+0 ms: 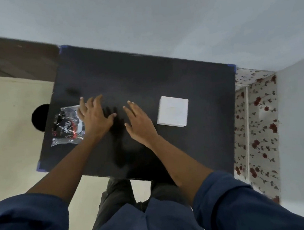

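Plastic packet point(66, 126) lies near the left edge of the black table point(143, 74), with a white box point(173, 111) well to its right. Left hand point(96, 120), fingers spread, is at the packet's right edge, perhaps touching it. Right hand point(140, 124), fingers straight, is between packet and box, nearer the box.

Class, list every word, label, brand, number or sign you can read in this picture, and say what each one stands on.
Plastic packet: white curly print on black and red contents, too blurred to read.
White box: only faint marks on its top, nothing legible.
Black table: no writing visible.
No text here is clear enough to quote.
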